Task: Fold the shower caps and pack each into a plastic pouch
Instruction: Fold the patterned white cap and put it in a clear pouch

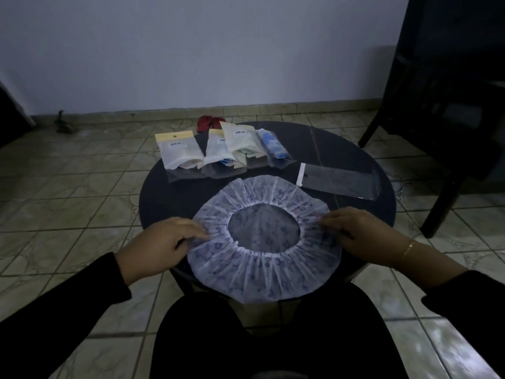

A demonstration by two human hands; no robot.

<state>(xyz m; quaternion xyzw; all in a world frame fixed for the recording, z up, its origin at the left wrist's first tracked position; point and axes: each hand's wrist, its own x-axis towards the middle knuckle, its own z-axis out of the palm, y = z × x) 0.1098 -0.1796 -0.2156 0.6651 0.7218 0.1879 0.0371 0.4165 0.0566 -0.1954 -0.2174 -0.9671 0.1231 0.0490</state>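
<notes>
1. We see a dim room with a plain pale wall (191,50), a glossy veined tile floor (68,187) and a round dark desk (164,192) with a smooth, reflective top.
2. A shower cap (262,272) lies spread flat on the near half of the desk, its near edge hanging over the rim. It is thin, translucent white plastic with a blue print, round, with pleats radiating from a gathered elastic ring around an open centre.
3. Our left hand (161,242) pinches the cap's left edge, fingers curled on the crinkled film.
4. Our right hand (363,233) pinches the right edge the same way; a thin gold bangle (408,248) sits on that wrist. So each grip is narrow, closed on the cap.
5. An empty clear plastic pouch (341,183), flat and rectangular with a white strip at its left end, lies just beyond the cap to the right.
6. Four filled pouches (224,151) rest in an overlapping row at the far side, three frosted with tan header cards.
7. Crumpled red cloth (209,123) sits behind them; a dark wooden chair (451,105) stands to the right.
</notes>
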